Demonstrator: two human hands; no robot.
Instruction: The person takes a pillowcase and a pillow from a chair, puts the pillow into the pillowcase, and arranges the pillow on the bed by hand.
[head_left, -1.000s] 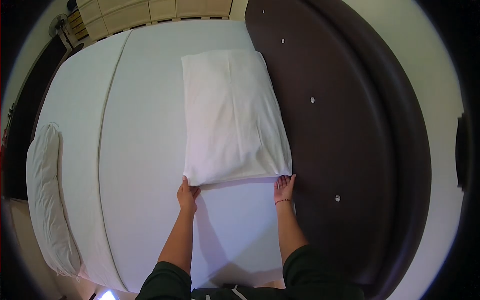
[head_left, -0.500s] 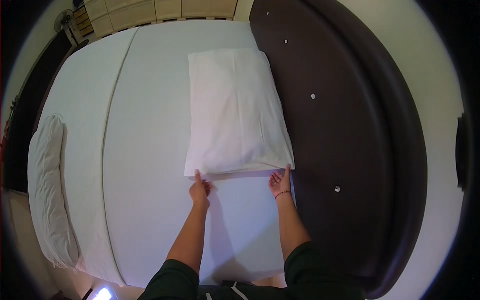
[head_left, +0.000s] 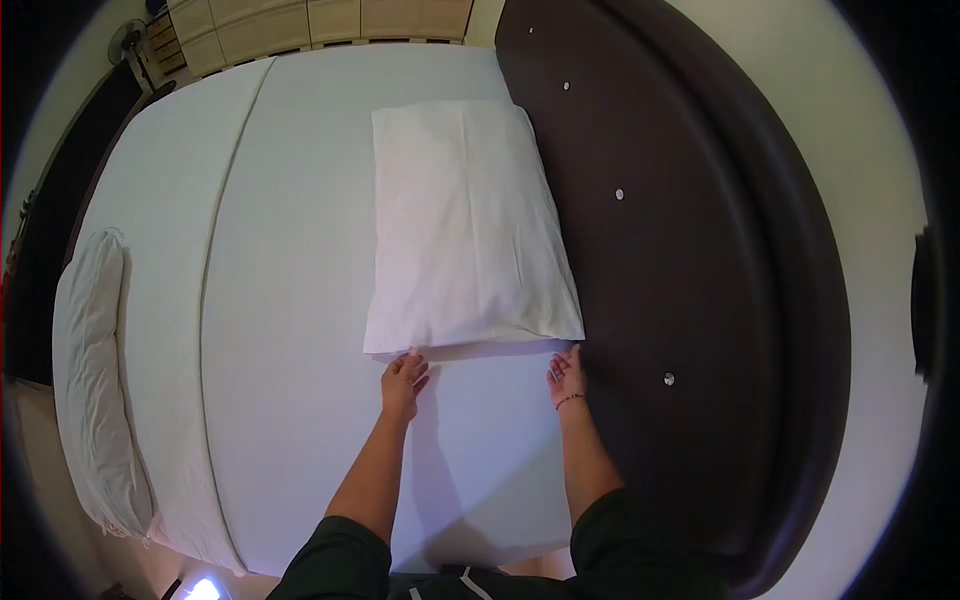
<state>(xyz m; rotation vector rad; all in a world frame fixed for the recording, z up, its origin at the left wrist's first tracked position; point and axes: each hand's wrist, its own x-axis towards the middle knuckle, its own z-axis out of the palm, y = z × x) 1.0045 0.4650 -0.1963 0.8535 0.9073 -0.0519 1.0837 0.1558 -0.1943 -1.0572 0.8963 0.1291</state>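
A white pillow in a smooth pillowcase lies flat on the white-sheeted bed, its right side along the dark headboard. My left hand is at the near edge of the pillow, toward its left corner. Its fingertips reach that edge; whether they touch the cloth is hard to tell. Just below the near right corner, beside the headboard, is my right hand, palm partly up and fingers apart, with a beaded bracelet on the wrist. Neither hand appears to hold anything.
The dark padded headboard with shiny buttons runs along the right. A folded sheet edge crosses the bed on the left, and a long white bolster lies beyond it. Pale cabinets and a fan stand at the far side.
Both thumbs have come off the pillow's near corners. My left hand has turned and shifted slightly right along the edge, while my right hand has drawn slightly back. The pillow lies much the same.
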